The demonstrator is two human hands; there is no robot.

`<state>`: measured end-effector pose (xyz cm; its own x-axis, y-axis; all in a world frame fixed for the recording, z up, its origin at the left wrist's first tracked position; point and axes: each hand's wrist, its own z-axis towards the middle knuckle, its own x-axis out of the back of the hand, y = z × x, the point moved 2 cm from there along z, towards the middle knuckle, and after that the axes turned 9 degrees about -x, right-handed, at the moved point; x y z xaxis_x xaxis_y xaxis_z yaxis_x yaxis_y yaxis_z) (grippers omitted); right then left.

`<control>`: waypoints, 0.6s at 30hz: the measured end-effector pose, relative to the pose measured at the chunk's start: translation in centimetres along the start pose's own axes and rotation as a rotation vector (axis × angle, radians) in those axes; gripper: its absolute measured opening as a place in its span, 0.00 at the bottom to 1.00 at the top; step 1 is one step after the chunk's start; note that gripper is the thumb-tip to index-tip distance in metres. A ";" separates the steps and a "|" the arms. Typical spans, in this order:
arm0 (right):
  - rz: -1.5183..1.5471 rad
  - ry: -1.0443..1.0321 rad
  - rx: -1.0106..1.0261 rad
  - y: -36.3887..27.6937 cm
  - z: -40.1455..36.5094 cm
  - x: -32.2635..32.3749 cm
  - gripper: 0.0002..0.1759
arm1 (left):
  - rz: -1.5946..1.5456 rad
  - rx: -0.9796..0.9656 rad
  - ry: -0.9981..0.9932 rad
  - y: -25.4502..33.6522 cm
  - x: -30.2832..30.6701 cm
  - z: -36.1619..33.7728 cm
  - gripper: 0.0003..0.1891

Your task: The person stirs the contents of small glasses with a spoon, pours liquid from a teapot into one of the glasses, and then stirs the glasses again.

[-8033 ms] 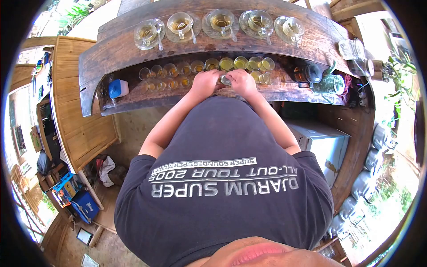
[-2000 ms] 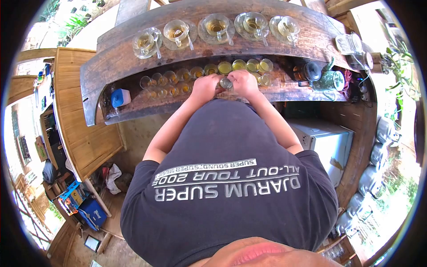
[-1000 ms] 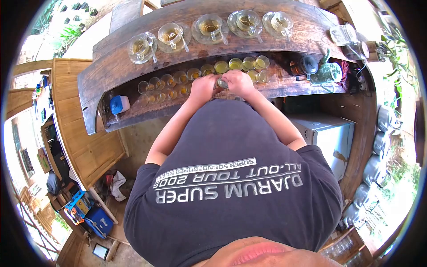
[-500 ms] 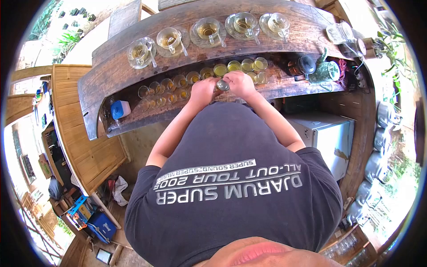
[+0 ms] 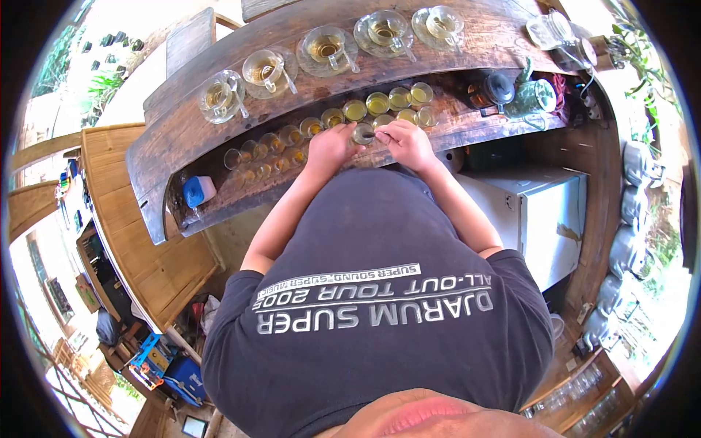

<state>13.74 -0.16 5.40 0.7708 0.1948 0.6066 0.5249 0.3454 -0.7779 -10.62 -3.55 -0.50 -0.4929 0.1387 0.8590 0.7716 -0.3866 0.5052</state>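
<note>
The left hand (image 5: 330, 150) is curled around the near side of a glass (image 5: 363, 134), grasping it. The glass stands on the lower surface (image 5: 467, 131), close to its near edge and about midway along it. The right hand (image 5: 409, 142) sits just beside the glass on the other side, its fingers (image 5: 385, 134) pinched together at the rim. Whether they grip something thin there I cannot tell.

More glasses (image 5: 377, 103) of yellow-green liquid stand in two rows along this surface, running from the hands toward the left end and a short way to the right. A blue box (image 5: 198, 191) sits at the left end, near the front edge. At the right end stand a dark pot (image 5: 499, 86) and a clear jug (image 5: 538, 95), close together.

On the raised ledge (image 5: 182, 128) behind, five cups (image 5: 323, 48) on saucers form a line, each with a spoon.
</note>
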 end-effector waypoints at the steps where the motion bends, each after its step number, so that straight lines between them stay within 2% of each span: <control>1: -0.010 -0.006 -0.025 0.4 -0.3 -0.1 0.06 | -0.002 -0.004 -0.007 0.0 0.1 0.1 0.38; 2: -0.009 -0.005 -0.030 0.8 -0.7 -0.1 0.06 | -0.007 -0.006 0.008 -0.1 0.2 0.1 0.38; 4: 0.388 0.120 -0.372 1.0 -1.6 0.5 0.09 | -0.014 0.000 0.013 0.0 0.7 -0.2 0.37; 5: 0.466 0.202 -0.364 1.8 -1.9 0.8 0.11 | -0.028 -0.013 0.043 0.0 1.1 -0.3 0.37; 9: 0.663 0.273 -0.618 4.6 -4.7 3.6 0.13 | -0.091 -0.050 0.075 0.6 2.8 -0.8 0.32; 11: 0.920 0.364 -0.682 6.9 -6.9 3.9 0.10 | -0.128 -0.065 0.068 1.7 3.7 -0.7 0.29; 12: 1.024 0.401 -0.726 7.8 -8.2 4.2 0.09 | -0.213 -0.016 -0.007 2.3 4.2 -0.4 0.27; 14: 1.060 0.476 -0.783 10.5 -10.9 4.4 0.08 | -0.298 0.036 -0.091 3.0 4.1 0.2 0.25; 18: 1.084 0.589 -0.848 13.0 -15.5 5.4 0.07 | -0.409 -0.089 -0.156 5.8 2.5 2.8 0.23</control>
<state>30.28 -8.85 -3.96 0.8354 -0.4588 -0.3027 -0.4930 -0.3819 -0.7817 -6.31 -2.90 4.80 -0.6784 0.4297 0.5959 0.4851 -0.3471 0.8026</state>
